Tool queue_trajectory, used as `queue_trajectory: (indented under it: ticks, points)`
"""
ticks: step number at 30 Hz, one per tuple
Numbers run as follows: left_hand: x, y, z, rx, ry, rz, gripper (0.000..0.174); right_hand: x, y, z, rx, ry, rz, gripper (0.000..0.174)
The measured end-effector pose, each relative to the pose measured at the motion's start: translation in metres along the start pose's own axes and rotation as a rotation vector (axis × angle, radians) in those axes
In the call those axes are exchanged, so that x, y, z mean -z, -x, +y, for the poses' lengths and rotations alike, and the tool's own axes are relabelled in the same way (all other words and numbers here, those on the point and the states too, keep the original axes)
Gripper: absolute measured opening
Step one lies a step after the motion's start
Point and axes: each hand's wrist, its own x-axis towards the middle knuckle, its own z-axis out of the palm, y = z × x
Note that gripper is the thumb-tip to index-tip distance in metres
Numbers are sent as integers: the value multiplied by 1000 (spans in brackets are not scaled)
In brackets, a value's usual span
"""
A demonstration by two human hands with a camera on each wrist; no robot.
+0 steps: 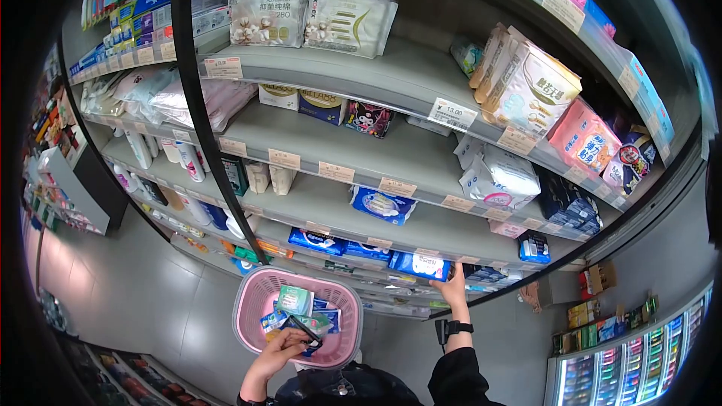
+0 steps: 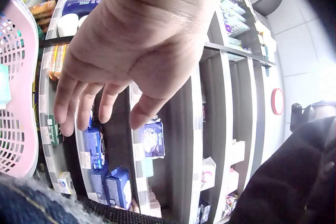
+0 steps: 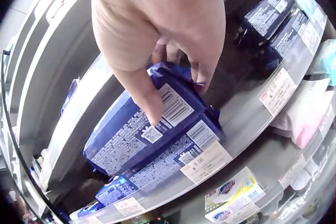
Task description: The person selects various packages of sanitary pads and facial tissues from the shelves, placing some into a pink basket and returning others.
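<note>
My right hand (image 1: 451, 290) grips a blue pack (image 3: 142, 121) with dense white print and a barcode, thumb along its printed side and fingers over the far end. That pack rests on another blue pack (image 3: 176, 153) at the front of a low shelf. My left hand (image 2: 142, 50) hangs with its fingers loosely extended, nothing between them in the left wrist view. In the head view it overlaps the near side of a pink basket (image 1: 248, 316), beside a black bar (image 1: 307, 331). Inside the basket lie a pale green pack (image 1: 295, 300) and several blue packets.
More blue packs (image 1: 316, 241) stand along the same low shelf. Shelves above carry white packs (image 1: 500, 177) and tissue-like packs (image 1: 350, 22). A black upright post (image 1: 207, 120) divides the shelving. Price tags (image 3: 206, 163) line the shelf edges. Grey floor (image 1: 169, 316) shows left of the basket.
</note>
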Motion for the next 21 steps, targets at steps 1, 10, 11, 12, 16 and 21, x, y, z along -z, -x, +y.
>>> queue_trajectory:
  ticks: [1,10,11,12,16,21]
  points:
    - [2,-1,-2,5,18,-3,27,0,-1,1,1,1,-3,80]
    - [3,-2,-2,6,50,-2,27,3,-5,10,17,140,5,78]
    - [4,-2,-2,4,48,-3,27,3,-7,12,-28,74,6,76]
    - [3,-1,-1,3,49,-2,27,3,-8,14,-73,9,7,74]
    - [-1,-1,1,6,20,20,28,5,-16,8,-145,-68,-3,70]
    - [-2,1,2,13,5,35,28,4,-23,-20,-306,-208,-48,67]
